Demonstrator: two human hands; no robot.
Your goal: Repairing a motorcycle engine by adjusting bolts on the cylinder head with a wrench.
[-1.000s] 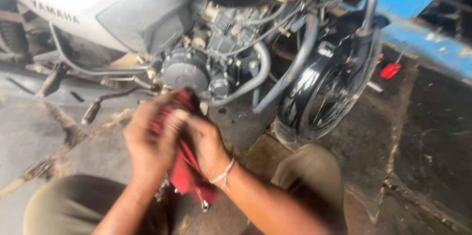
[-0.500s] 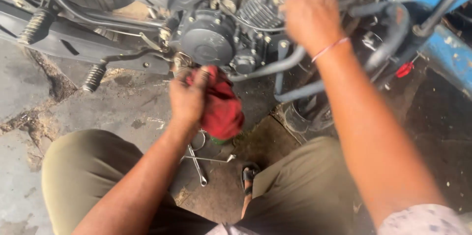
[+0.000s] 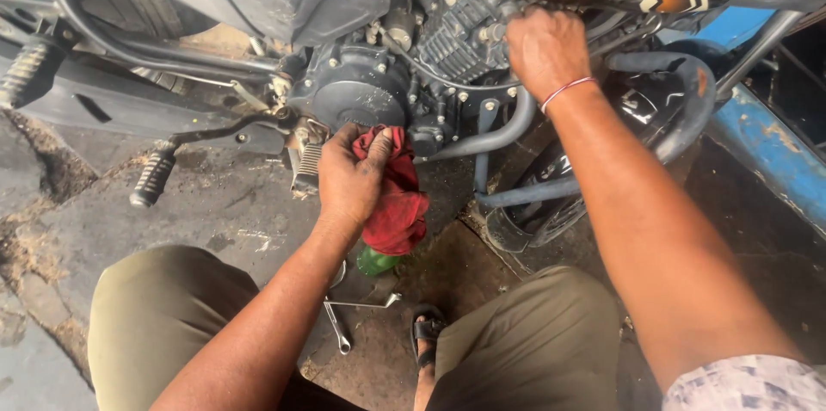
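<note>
The red rag point(image 3: 397, 196) now sits bunched against the underside of the round dark engine cover point(image 3: 353, 94), pressed there by your left hand point(image 3: 348, 180), whose fingers are closed around the cloth with its loose end hanging down toward the floor. A second ago both your hands were wringing that rag in front of you; since then your right hand point(image 3: 544, 48) has let go of it and risen to the finned cylinder point(image 3: 460, 32), where it curls onto the metal, though you cannot tell from here what it actually grips. So the wiping has moved from your hands to the engine, one hand working and the other bracing, by the look of it. Below the rag a green object point(image 3: 375, 261) peeks out, and spanners point(image 3: 340, 325) lie on the stained concrete floor point(image 3: 215, 204) between your knees, beside your sandalled foot point(image 3: 427, 329).
</note>
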